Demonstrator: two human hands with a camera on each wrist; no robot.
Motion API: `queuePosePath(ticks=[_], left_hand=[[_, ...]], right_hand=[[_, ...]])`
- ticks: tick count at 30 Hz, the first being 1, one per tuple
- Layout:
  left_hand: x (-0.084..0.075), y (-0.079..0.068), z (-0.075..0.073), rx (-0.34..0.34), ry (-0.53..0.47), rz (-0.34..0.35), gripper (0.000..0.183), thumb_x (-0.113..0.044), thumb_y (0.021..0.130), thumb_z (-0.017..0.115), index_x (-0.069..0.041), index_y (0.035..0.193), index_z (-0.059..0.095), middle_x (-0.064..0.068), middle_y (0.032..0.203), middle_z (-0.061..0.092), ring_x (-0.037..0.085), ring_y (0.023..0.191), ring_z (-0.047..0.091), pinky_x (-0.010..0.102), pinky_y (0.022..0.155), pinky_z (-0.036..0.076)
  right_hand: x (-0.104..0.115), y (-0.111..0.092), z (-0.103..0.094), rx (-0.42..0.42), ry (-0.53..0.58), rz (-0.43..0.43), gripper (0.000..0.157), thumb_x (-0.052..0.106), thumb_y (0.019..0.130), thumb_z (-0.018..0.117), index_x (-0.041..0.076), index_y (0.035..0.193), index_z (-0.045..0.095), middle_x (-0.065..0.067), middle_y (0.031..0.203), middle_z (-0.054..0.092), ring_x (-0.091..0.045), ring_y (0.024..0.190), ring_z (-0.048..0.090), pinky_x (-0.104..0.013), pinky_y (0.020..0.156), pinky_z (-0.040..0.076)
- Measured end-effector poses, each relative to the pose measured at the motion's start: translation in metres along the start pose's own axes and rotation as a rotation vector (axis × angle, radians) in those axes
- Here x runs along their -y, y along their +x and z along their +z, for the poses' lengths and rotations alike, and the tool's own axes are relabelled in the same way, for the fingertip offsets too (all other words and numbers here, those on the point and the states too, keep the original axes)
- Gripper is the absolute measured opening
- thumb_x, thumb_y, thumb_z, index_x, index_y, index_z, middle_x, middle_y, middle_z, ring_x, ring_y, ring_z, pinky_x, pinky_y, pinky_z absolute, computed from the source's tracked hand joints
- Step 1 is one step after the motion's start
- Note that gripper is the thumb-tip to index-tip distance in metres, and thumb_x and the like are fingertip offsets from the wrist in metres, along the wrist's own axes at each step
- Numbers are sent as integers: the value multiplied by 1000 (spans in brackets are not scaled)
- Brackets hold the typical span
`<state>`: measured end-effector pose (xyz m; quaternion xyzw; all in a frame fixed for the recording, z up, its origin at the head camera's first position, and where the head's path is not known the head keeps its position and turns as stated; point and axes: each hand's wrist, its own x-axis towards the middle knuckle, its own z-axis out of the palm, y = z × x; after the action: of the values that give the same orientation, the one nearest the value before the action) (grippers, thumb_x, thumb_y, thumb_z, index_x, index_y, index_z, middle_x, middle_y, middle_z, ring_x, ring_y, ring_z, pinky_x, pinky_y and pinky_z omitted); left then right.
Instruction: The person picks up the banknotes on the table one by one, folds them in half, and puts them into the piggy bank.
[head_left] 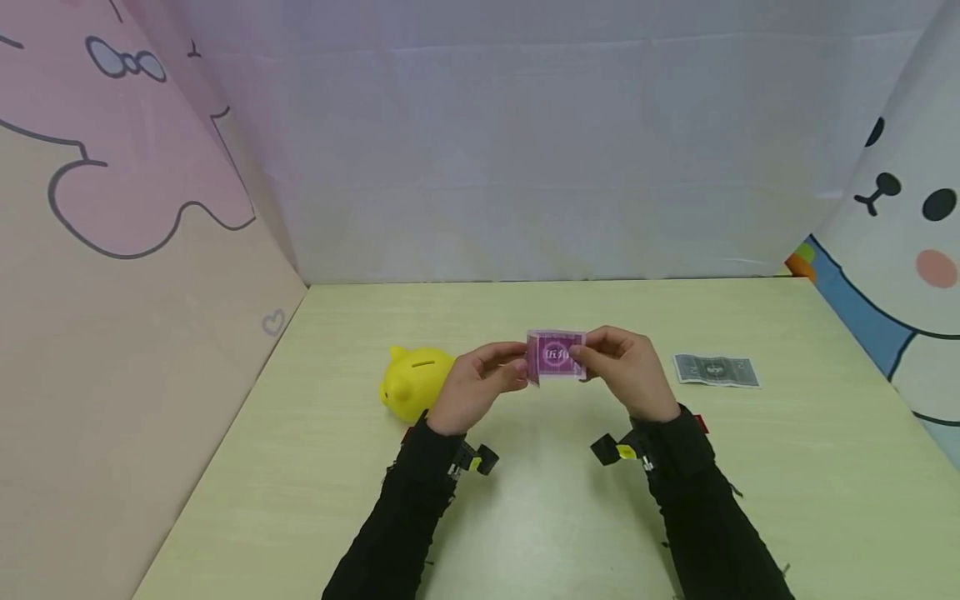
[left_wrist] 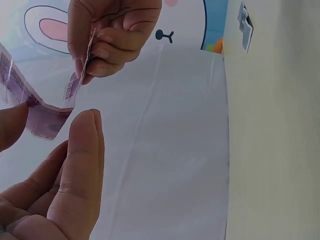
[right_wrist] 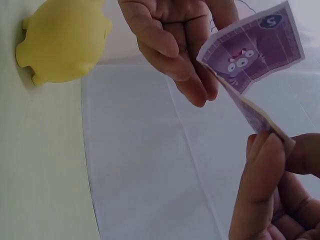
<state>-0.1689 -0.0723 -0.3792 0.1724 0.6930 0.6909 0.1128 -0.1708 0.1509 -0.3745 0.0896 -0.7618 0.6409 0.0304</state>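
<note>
A purple play banknote [head_left: 551, 360], creased and folded, is raised above the table between both hands. My right hand [head_left: 633, 371] pinches its right end between thumb and fingers. At the left edge, my left hand [head_left: 480, 385] has its thumb and fingers about the bent flap; in the left wrist view the thumb [left_wrist: 11, 127] touches the paper. The right wrist view shows the banknote [right_wrist: 260, 47] with a cartoon figure and a 5, bent in a V. Left of the left hand stands a yellow piggy bank [head_left: 412, 387], its slot upward, partly covered by that hand.
A grey-green play banknote [head_left: 718, 372] lies slightly creased on the table [head_left: 540, 517], right of the right hand. White sheeting [head_left: 555, 167] rises behind the table's back edge. Cartoon-printed panels flank it on both sides.
</note>
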Motion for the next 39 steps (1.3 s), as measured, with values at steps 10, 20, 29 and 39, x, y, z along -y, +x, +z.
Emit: queuePosePath(ticks=[10, 20, 29, 39], left_hand=[[3, 1, 7, 11, 34, 3, 41, -25, 90, 60, 0, 123, 56, 14, 112, 62, 22, 92, 63, 36, 84, 51], [5, 3, 10, -13, 15, 1, 36, -25, 88, 63, 1, 113, 62, 14, 104, 65, 32, 91, 63, 40, 82, 52], [5, 2, 11, -29, -26, -4, 33, -19, 88, 63, 5, 110, 62, 17, 101, 65, 32, 88, 64, 40, 80, 53], [4, 2, 11, -67, -32, -12, 29, -16, 87, 64, 6, 106, 63, 18, 97, 66, 33, 85, 64, 39, 77, 54]], right_hand=[[2, -1, 3, 32, -28, 8, 20, 13, 90, 61, -5, 99, 63, -18, 94, 64, -23, 72, 62, -29, 66, 56], [0, 1, 6, 50, -34, 9, 23, 16, 90, 61, -3, 103, 64, -16, 96, 65, -24, 74, 63, -31, 68, 56], [-2, 1, 5, 78, -15, 8, 29, 21, 91, 60, -4, 106, 64, -17, 96, 65, -23, 74, 63, -32, 68, 56], [4, -1, -1, 105, 68, -11, 35, 23, 96, 53, -8, 109, 62, -17, 88, 63, -24, 73, 62, -35, 68, 56]])
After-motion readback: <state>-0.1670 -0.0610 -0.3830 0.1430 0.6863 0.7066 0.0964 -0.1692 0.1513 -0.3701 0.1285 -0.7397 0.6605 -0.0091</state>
